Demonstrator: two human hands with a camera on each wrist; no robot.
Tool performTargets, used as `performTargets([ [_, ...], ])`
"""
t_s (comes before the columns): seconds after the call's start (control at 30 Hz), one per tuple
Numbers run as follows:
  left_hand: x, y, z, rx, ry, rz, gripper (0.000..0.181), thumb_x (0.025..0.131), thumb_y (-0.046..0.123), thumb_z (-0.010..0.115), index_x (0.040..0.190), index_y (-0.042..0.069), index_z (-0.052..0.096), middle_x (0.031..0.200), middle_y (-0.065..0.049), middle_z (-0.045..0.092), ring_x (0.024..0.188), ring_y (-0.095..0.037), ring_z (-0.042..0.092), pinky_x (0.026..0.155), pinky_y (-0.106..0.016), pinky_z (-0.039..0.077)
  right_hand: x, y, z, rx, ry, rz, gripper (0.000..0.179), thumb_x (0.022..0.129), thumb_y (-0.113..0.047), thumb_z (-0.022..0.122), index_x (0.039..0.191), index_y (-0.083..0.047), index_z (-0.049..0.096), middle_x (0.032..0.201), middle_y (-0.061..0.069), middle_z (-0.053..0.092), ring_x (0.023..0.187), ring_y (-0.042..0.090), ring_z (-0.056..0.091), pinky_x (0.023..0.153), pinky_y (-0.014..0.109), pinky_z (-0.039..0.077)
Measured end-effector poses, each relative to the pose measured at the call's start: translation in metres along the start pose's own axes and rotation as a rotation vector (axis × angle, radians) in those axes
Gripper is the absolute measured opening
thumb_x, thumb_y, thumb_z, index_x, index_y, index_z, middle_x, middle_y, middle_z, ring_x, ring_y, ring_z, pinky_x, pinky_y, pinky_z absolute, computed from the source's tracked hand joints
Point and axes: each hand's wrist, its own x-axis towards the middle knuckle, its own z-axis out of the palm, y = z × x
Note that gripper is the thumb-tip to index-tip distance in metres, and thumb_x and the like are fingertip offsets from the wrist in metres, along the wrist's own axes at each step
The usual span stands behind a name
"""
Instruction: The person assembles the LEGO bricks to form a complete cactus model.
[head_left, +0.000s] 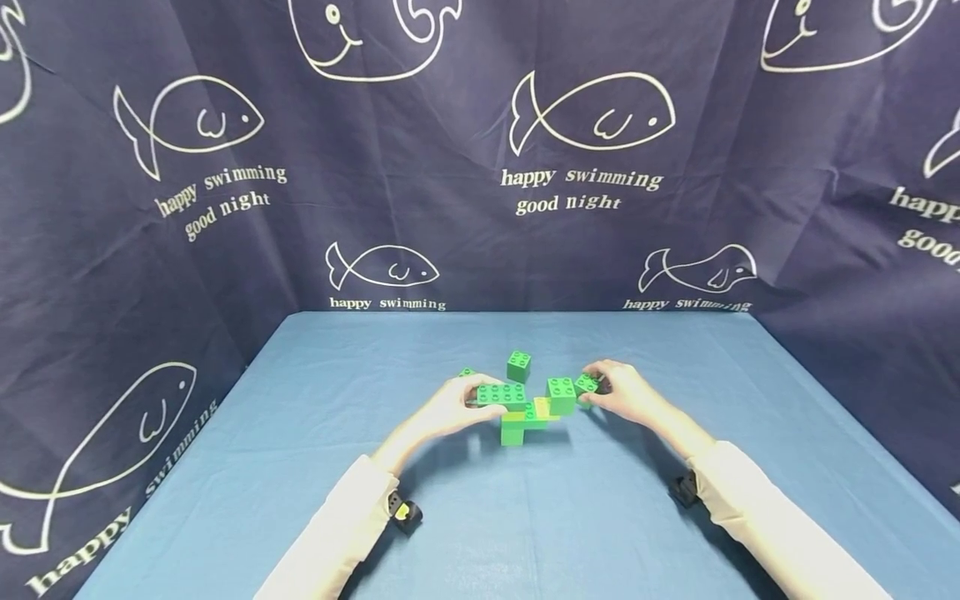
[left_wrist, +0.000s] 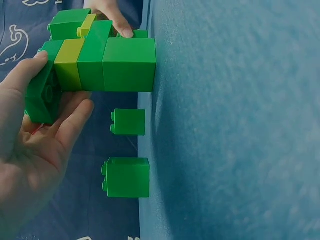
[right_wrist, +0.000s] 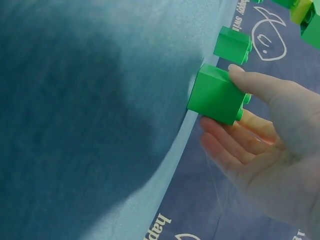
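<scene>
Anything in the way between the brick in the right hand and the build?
Nothing visible. In the head view, the green brick in the right hand is just right of the build, with no loose piece between. A loose brick stands behind the build, apparently off that path.

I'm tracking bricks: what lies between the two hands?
In the head view: joined green-and-yellow bricks, gripped by the left hand, then the green brick the right hand grips; a loose brick stands farther back.
</scene>
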Motion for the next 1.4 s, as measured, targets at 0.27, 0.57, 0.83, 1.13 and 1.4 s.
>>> performTargets([
  [0.27, -0.0002, -0.0005, -0.0004, 0.000, -0.007, 0.009, 0.038, 0.085, 0.021, 0.069, 0.120, 0.007, 0.060, 0.105, -0.005, 0.065, 0.096, -0.013, 0.065, 0.084, -0.022, 0.052, -0.0002, 0.0017, 0.0022, -0.019, -0.005, -0.039, 0.036, 0.075, -0.007, 0.075, 0.106, 0.008, 0.061, 0.093, 0.016, 0.064, 0.074, 0.021, 0.062, 0.066, 0.033, 0.054],
  [0.57, -0.0018, 0.0026, 0.0011, -0.142, -0.009, -0.020, 0.035, 0.084, 0.008, 0.069, 0.113, -0.003, 0.053, 0.102, -0.018, 0.065, 0.088, -0.007, 0.064, 0.083, -0.023, 0.054, -0.0003, 0.0040, 0.0042, -0.006, -0.022, 0.034, 0.041, 0.076, -0.016, 0.077, 0.104, 0.008, 0.060, 0.094, 0.017, 0.063, 0.080, 0.027, 0.063, 0.071, 0.038, 0.055],
  [0.83, -0.0007, -0.0024, 0.0003, -0.135, -0.014, -0.030, 0.035, 0.083, 0.014, 0.071, 0.111, 0.001, 0.055, 0.099, -0.012, 0.068, 0.088, -0.011, 0.066, 0.083, -0.026, 0.054, -0.0005, 0.0048, 0.0034, 0.010, -0.024, 0.033, 0.031, 0.076, -0.011, 0.076, 0.097, 0.006, 0.061, 0.085, 0.012, 0.064, 0.072, 0.023, 0.063, 0.065, 0.034, 0.054],
  [1.13, -0.0014, -0.0032, 0.0008, -0.130, -0.020, -0.037, 0.035, 0.082, 0.013, 0.072, 0.110, 0.001, 0.055, 0.099, -0.013, 0.068, 0.087, -0.010, 0.066, 0.082, -0.025, 0.054, -0.0011, 0.0064, 0.0010, 0.020, -0.071, 0.042, 0.033, 0.076, -0.012, 0.076, 0.101, 0.006, 0.062, 0.088, 0.014, 0.064, 0.073, 0.022, 0.063, 0.066, 0.035, 0.055],
  [1.4, 0.0001, -0.0006, -0.0012, -0.115, -0.014, -0.048, 0.035, 0.081, 0.014, 0.073, 0.110, 0.002, 0.056, 0.098, -0.013, 0.068, 0.086, -0.011, 0.067, 0.082, -0.025, 0.053, 0.0015, 0.0056, -0.0008, 0.008, -0.067, 0.033, 0.033, 0.074, -0.009, 0.077, 0.100, 0.006, 0.063, 0.085, 0.012, 0.064, 0.072, 0.020, 0.062, 0.065, 0.030, 0.054],
])
